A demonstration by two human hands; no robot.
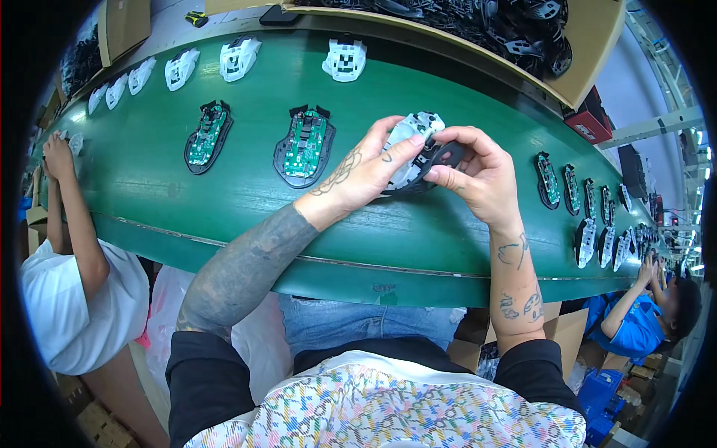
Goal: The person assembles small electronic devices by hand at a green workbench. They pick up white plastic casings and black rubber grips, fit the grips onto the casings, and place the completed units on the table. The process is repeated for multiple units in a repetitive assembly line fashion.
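Observation:
Above the green belt, both my hands hold a partly assembled computer mouse (407,172), with a white frame and dark parts. My left hand (373,164) wraps its left side, thumb pressed on the white frame. My right hand (482,172) pinches a black curved piece (449,155) at its right side; whether that piece is fixed to the mouse, I cannot tell. Just left of my left hand lies a black mouse base with a green circuit board (305,145). Another base with a board (208,138) lies farther left.
White mouse frames (345,60) are spread along the belt's (358,239) far side. More bases with boards (547,179) and frames (586,243) lie to the right. A cardboard box (597,45) of black parts stands beyond. Co-workers sit left (82,299) and right (635,321).

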